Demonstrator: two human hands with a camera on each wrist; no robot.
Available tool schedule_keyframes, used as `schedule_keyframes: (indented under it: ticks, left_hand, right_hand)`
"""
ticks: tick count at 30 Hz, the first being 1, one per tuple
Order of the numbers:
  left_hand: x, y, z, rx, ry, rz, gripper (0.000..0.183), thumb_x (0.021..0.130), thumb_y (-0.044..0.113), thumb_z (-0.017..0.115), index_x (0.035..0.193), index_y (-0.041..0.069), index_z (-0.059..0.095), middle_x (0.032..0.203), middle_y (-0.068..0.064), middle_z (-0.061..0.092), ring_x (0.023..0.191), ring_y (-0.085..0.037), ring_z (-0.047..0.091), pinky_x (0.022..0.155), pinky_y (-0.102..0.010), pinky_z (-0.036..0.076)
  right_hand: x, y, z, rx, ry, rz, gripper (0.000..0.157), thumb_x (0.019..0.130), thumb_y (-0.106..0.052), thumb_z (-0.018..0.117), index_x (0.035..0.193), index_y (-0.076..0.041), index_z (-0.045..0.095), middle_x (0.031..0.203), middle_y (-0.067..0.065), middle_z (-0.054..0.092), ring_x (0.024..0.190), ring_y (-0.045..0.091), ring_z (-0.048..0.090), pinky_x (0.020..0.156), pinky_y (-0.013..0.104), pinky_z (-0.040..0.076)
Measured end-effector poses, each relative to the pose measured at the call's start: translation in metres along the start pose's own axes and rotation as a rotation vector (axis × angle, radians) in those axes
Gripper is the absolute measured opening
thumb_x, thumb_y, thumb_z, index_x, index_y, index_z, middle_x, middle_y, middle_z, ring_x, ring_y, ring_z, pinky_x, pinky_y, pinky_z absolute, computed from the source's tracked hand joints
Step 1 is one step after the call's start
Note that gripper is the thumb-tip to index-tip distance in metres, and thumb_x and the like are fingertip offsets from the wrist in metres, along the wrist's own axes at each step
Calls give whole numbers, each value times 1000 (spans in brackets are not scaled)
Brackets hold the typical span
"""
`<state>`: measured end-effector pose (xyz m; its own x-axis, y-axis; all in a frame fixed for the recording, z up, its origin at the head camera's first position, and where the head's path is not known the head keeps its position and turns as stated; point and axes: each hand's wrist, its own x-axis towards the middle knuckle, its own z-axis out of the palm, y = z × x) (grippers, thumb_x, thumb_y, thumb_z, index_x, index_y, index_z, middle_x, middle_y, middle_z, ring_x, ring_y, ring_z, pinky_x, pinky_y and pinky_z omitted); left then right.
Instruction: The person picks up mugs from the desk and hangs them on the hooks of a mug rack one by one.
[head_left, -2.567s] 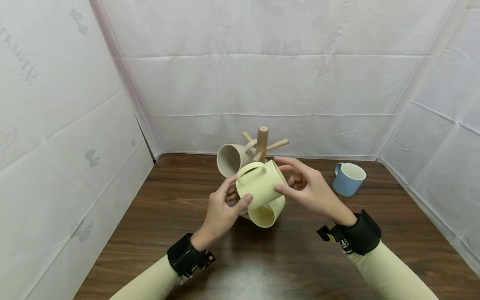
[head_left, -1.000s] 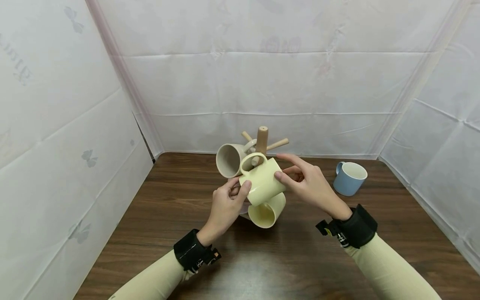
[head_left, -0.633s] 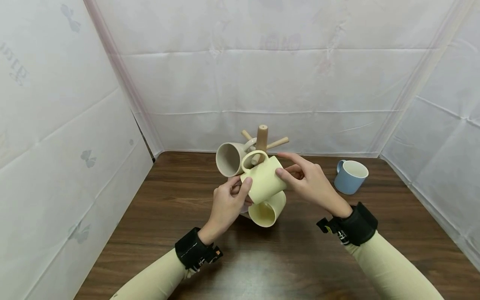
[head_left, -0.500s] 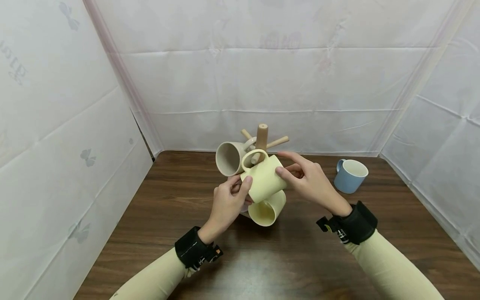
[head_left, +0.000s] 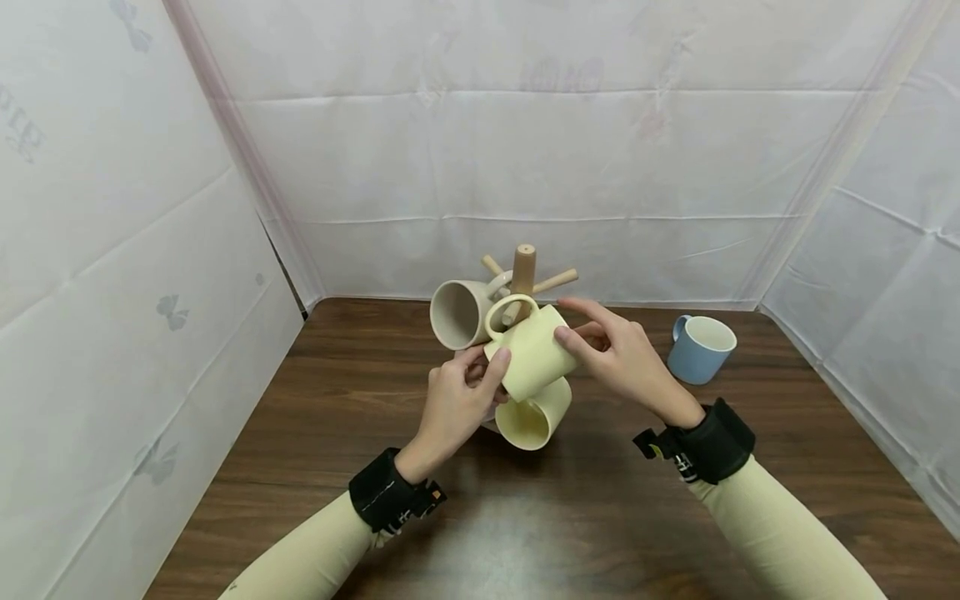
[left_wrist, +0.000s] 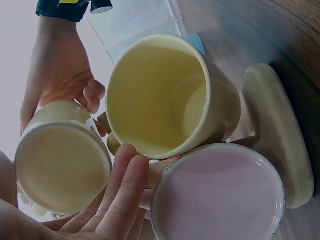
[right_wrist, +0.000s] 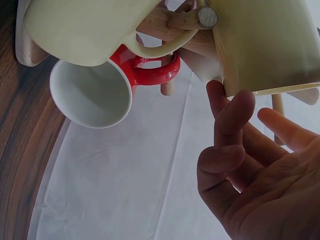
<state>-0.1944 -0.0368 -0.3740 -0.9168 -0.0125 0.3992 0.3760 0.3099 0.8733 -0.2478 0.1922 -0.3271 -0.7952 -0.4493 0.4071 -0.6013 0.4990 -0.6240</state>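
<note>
A pale yellow mug [head_left: 534, 350] is tilted in front of the wooden mug rack [head_left: 524, 271], its handle upward. Through the handle loop shows the end of a front peg [head_left: 512, 315]; whether the peg passes through the loop I cannot tell. My left hand [head_left: 455, 402] pinches the mug near its base [left_wrist: 62, 167], thumb on the near side. My right hand [head_left: 622, 354] holds the rim end between thumb and fingers. Below hangs a second yellow mug [head_left: 525, 423], beside a pink-bottomed mug [left_wrist: 220, 195]. An off-white mug [head_left: 459, 315] hangs at upper left.
A blue mug [head_left: 701, 350] stands upright on the dark wooden table [head_left: 315, 433] at the right. In the right wrist view a red mug with a white inside [right_wrist: 92, 95] hangs on the rack. Another upper peg [head_left: 557, 280] points right. White sheeting [head_left: 525, 158] encloses the table.
Both hands have turned the held mug so its handle rises from lying against its body to standing up before the front peg. Lately it has shifted slightly right; the camera view has drifted slightly.
</note>
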Motion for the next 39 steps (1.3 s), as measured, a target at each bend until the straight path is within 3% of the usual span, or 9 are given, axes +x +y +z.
schedule_keyframes:
  ticks: [22,39]
  left_hand:
    - [0,-2,-2,2,-11,1,40,91,51,51,108,16,61,74,8,67,57,-14,63,49,-29,53]
    - [-1,-1,-3,6,-30,-9,42,92,50,50,115,16,59,74,7,67,58,-16,63,52,-32,54]
  right_hand:
    - [-2,-1,2,15,-7,8,46,92,-46,51,136,-34,43,102,-3,66,82,7,61,61,39,48]
    - [-2,-2,1,36,-4,20,44,92,-47,51,134,-37,43,102,-3,65,75,3,62,59,37,51]
